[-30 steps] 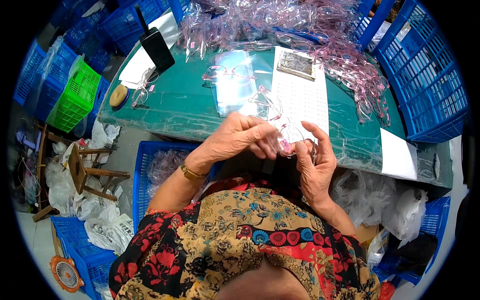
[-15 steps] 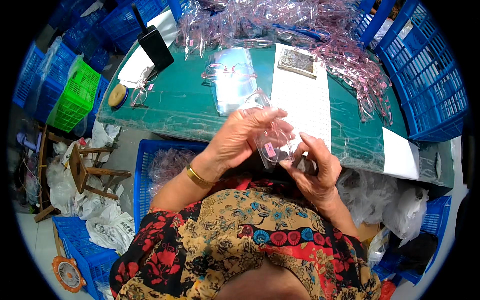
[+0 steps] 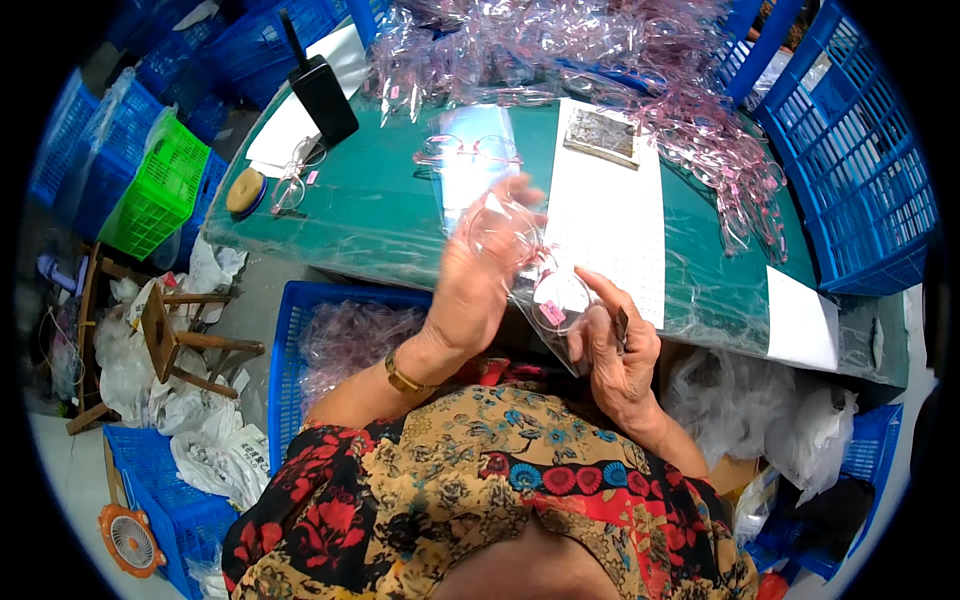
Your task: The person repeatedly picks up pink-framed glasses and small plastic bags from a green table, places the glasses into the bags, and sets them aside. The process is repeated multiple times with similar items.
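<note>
A pair of clear-lensed eyeglasses (image 3: 556,292) with pinkish frames and a small pink label on one lens hangs tilted between my hands, with clear plastic film about its lower part. My left hand (image 3: 474,290) holds it at the upper lens; its fingers are partly smeared by motion. On the other side, my right hand (image 3: 622,355) grips the lower end near the labelled lens, fingers bent. A small dark thing shows among the right fingers, too unclear to name. Beyond my hands, another pair of eyeglasses (image 3: 468,152) lies on a stack of clear film sleeves (image 3: 463,185).
Many bagged eyeglasses (image 3: 560,45) are heaped along the back of the green table (image 3: 390,215). White paper (image 3: 610,235) bears a small framed block (image 3: 602,137). A black radio (image 3: 322,100) and round tan pad (image 3: 245,191) are at left. Blue crates (image 3: 850,160) stand around.
The eyeglasses have tilted, with the upper lens swung left over my left hand. My left fingers have moved up behind it, and my right hand has shifted slightly down.
</note>
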{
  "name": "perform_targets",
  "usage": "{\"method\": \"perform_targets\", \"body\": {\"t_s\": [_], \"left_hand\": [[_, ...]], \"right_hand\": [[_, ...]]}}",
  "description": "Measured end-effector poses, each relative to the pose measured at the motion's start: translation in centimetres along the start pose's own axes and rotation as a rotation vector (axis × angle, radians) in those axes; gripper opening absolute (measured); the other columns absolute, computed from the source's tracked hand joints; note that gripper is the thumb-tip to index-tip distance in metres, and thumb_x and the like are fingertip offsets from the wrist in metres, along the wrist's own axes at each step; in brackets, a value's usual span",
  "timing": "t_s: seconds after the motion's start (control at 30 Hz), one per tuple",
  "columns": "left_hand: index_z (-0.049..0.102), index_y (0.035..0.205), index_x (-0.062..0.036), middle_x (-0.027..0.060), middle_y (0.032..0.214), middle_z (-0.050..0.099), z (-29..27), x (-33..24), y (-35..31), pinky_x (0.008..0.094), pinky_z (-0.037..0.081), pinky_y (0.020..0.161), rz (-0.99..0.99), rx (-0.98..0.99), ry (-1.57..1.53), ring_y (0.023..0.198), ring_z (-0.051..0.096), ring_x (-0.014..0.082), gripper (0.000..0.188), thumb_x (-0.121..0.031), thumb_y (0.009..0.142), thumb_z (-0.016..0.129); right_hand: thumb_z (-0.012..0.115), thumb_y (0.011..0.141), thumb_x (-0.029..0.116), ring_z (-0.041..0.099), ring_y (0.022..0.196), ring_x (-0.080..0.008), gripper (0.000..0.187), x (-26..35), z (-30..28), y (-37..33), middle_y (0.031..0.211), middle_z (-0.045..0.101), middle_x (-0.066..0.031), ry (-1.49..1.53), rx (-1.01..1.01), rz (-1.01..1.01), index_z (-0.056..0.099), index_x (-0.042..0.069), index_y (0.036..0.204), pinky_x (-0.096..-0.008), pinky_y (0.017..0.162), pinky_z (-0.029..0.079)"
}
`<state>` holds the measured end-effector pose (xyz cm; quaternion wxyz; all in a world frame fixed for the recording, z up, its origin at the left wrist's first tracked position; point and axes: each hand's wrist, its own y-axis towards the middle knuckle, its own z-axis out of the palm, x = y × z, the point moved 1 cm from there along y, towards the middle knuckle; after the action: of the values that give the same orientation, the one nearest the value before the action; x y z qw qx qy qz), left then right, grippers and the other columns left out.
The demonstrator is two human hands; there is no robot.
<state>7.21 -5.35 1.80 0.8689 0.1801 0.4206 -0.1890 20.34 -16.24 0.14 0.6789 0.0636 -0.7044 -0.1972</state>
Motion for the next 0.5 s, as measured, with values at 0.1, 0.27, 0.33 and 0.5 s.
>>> {"method": "perform_targets", "body": {"t_s": [0.1,0.27,0.33,0.5], "left_hand": [[0.054,0.115,-0.0019,0.0105,0.111,0.057,-1.1,-1.2,1.5,0.0414,0.048,0.094,0.131,-0.143,-0.138,0.105,0.057,0.0208,0.042,-0.039,0.097,0.048],[0.062,0.086,-0.0051,0.0064,0.085,0.062,-2.2,-0.2,1.6,0.0393,0.050,0.091,0.071,-0.147,-0.256,0.089,0.062,0.0191,0.041,-0.042,0.097,0.048],[0.061,0.083,-0.0051,0.0049,0.081,0.059,-1.9,-0.1,1.9,0.0342,0.050,0.078,0.039,-0.184,-0.245,0.076,0.057,0.0163,0.041,-0.042,0.097,0.049],[0.058,0.094,-0.0032,0.0012,0.073,0.048,-2.1,-0.4,1.8,0.0261,0.043,0.061,-0.050,-0.224,-0.349,0.063,0.044,0.0113,0.034,-0.037,0.096,0.053]], "right_hand": [[0.046,0.100,0.013,0.048,0.058,-0.0055,0.034,-0.1,0.6,-0.4,0.063,0.049,0.0014,0.098,-0.021,0.102,0.050,0.000,0.131,-0.0196,0.054,0.037],[0.046,0.100,0.014,0.048,0.060,-0.0040,0.034,0.1,1.2,-0.5,0.064,0.051,0.0015,0.150,-0.003,0.244,0.050,0.000,0.130,-0.0191,0.056,0.038],[0.046,0.100,0.015,0.048,0.061,-0.0035,0.034,0.4,1.0,-0.5,0.065,0.052,0.0016,0.151,-0.007,0.314,0.051,0.000,0.130,-0.0187,0.057,0.039],[0.048,0.099,0.016,0.046,0.060,-0.0030,0.035,0.0,1.3,-0.2,0.065,0.053,0.0033,0.174,0.101,0.264,0.050,0.004,0.132,-0.0199,0.055,0.040]]}}
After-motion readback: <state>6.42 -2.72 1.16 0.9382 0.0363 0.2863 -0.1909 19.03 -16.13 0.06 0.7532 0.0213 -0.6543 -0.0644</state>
